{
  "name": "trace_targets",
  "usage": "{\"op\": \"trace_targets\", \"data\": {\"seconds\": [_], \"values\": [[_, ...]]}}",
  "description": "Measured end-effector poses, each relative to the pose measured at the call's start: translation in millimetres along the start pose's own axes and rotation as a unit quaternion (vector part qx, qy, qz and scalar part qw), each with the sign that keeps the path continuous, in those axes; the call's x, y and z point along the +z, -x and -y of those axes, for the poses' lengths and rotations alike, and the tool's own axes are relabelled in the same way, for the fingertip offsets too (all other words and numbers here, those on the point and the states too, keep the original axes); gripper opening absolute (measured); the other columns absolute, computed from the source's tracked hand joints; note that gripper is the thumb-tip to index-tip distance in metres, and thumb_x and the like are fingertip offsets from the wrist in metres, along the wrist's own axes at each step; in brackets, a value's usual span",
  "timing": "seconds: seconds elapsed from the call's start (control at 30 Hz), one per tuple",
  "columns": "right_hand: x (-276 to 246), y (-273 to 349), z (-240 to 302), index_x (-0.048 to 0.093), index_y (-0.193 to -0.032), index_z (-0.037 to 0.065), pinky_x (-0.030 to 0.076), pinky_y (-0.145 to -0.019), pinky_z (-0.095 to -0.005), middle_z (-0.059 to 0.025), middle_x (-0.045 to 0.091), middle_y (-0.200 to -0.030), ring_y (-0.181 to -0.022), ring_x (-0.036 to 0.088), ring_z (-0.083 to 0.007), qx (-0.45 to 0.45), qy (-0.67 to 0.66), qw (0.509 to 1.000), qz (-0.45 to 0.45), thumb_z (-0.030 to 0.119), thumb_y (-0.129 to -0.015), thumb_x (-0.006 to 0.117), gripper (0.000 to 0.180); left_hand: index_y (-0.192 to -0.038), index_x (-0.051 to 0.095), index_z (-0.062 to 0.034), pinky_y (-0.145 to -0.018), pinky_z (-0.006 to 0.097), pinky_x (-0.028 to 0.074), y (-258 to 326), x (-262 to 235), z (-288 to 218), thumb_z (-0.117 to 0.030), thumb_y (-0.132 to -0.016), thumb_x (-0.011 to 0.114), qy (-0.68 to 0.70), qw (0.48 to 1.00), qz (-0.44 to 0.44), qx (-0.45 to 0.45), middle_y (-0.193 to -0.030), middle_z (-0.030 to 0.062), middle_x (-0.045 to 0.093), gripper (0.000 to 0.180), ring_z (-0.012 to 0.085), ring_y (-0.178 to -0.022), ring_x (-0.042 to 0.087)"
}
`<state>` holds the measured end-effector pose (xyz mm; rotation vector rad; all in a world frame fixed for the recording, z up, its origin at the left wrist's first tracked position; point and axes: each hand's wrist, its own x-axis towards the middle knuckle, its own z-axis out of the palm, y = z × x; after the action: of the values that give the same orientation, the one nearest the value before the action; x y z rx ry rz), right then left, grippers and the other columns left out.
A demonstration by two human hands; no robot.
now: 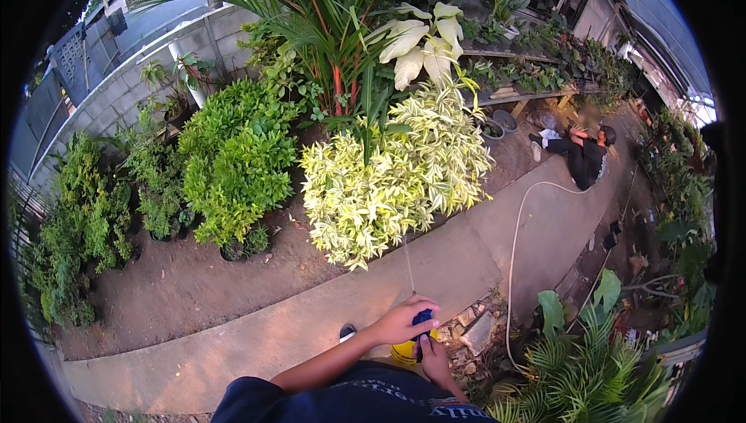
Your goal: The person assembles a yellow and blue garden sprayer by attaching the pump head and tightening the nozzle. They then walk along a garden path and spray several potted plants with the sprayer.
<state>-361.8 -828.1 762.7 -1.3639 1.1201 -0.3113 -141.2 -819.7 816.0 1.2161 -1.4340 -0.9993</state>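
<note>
A hand sprayer with a yellow tank [403, 354] and a dark blue top [422, 320] is held close in front of my body. My left hand [402, 319] is closed over the blue top. Just below it, my right hand [434, 362] wraps round the dark grip at the tank's side; some of its fingers are hidden. A thin pale line, like a jet of liquid, runs from near the sprayer toward the lower edge of a bushy yellow-and-green variegated shrub [388, 182] ahead of me.
Potted green shrubs [233, 159] stand on soil at left, before a block wall [101, 108]. A concrete path [256, 322] crosses in front of me. A pale hose [513, 267] lies at right, near broken stones [478, 333]. Another person [587, 160] sits by the path farther back.
</note>
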Motion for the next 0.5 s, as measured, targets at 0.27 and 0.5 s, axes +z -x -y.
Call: {"op": "trace_targets", "data": {"seconds": [0.27,0.5], "values": [[-51,-11,11,0.07,-0.103,-0.001,0.056,-0.078,-0.0412,-0.0129,0.073,-0.086,-0.08,0.072,-0.0275,-0.067,0.18,0.97,0.151,0.042,-0.116,0.052,0.049,-0.137,0.067,-0.0032,-0.105,0.038,0.055,-22,3,5,-0.03,-0.109,0.069,0.0,0.994,0.054,-0.09,-0.126,0.0165,0.075,0.039,0.027,-0.118,0.072],[-124,-37,-5,0.068,-0.101,0.0,0.054,-0.079,-0.0323,-0.0034,0.067,-0.083,-0.079,0.063,-0.0133,-0.006,0.013,0.997,0.076,0.035,-0.118,0.051,0.043,-0.139,0.066,-0.0027,-0.103,0.037,0.055,-108,62,1,-0.035,-0.115,0.059,0.019,0.983,0.066,-0.173,-0.123,0.0127,0.076,0.041,0.0206,-0.115,0.072]]}}
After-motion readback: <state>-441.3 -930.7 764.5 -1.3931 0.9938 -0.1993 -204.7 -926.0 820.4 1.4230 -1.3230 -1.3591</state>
